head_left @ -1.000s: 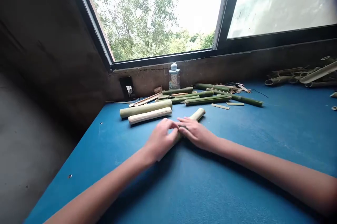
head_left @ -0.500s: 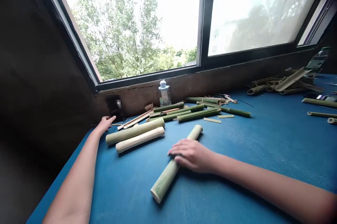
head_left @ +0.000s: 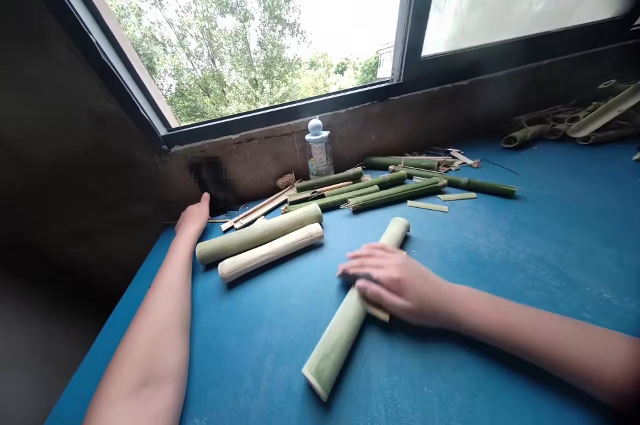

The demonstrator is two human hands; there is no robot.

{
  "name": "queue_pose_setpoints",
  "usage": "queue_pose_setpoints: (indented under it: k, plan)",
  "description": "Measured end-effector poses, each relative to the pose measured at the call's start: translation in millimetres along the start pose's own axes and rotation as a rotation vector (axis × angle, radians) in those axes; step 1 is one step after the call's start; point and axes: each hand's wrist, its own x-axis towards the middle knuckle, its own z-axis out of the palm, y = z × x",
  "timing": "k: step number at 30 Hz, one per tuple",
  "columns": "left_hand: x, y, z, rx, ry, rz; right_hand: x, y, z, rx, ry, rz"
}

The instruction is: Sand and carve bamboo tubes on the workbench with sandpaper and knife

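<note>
A peeled green bamboo section (head_left: 345, 328) lies slantwise on the blue table (head_left: 500, 265). My right hand (head_left: 395, 282) lies flat across its middle with the fingers stretched out; a short pale strip (head_left: 379, 312) pokes out from under the palm. My left hand (head_left: 193, 218) is far out at the table's back left corner, fingers extended toward a dark blurred thing (head_left: 213, 178) at the wall. It sits just left of two more peeled sections, one green (head_left: 260, 242) and one pale (head_left: 273, 260), and holds nothing that I can see.
A small clear bottle with a white cap (head_left: 319, 148) stands against the sill. Thin green bamboo sticks and split strips (head_left: 380, 188) lie behind the sections. More bamboo pieces (head_left: 565, 122) are piled at the back right. A dark wall runs along the table's left edge.
My left hand has let go of the slanted bamboo section and reached to the back left corner. My right hand stays on the section. The view has shifted a little.
</note>
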Motion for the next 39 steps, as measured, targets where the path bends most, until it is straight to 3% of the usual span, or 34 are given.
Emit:
queue_pose_setpoints:
  k: [2,4,7,9,11,14,16,19,23,25,28,31,33,35,39]
  plan:
    - [-1,0,0.4,0.014,0.006,0.004,1,11,-2,-0.046,0.065,0.141]
    - [-4,1,0.4,0.021,-0.001,0.023,-1,0,0,-0.023,0.035,0.143]
    - [-9,2,0.7,0.038,-0.014,0.077,-7,-35,7,0.096,-0.118,-0.087]
    - [-12,2,1.1,0.057,-0.011,0.102,-9,-42,8,0.131,-0.174,-0.216]
    - [-15,2,1.0,0.070,-0.006,0.111,-7,-26,6,0.100,-0.143,-0.205]
    - [-17,1,-0.2,0.048,0.002,0.102,1,17,-1,-0.010,0.018,0.031]
    - [-18,2,-1.2,0.011,0.017,0.076,6,33,-5,-0.053,0.095,0.155]
    - [-17,5,-1.0,-0.051,0.063,0.038,5,13,-5,-0.004,0.047,0.114]
    - [-18,11,2.5,-0.124,0.098,0.089,-9,-53,7,0.112,-0.161,-0.161]
    - [-20,13,4.0,-0.161,0.098,0.113,-14,-69,10,0.129,-0.204,-0.273]
    - [-25,14,4.3,-0.227,0.092,0.124,-14,-52,9,0.104,-0.184,-0.282]
    - [-30,15,2.8,-0.308,0.075,0.126,-6,-7,1,0.029,-0.069,-0.013]
    - [-32,15,2.0,-0.360,0.064,0.122,-2,10,-3,-0.013,0.001,0.155]
    - [-33,15,1.9,-0.408,0.053,0.114,-2,3,-2,-0.020,-0.001,0.179]
    - [-32,12,3.1,-0.499,0.028,0.089,-10,-38,7,0.107,-0.169,-0.065]
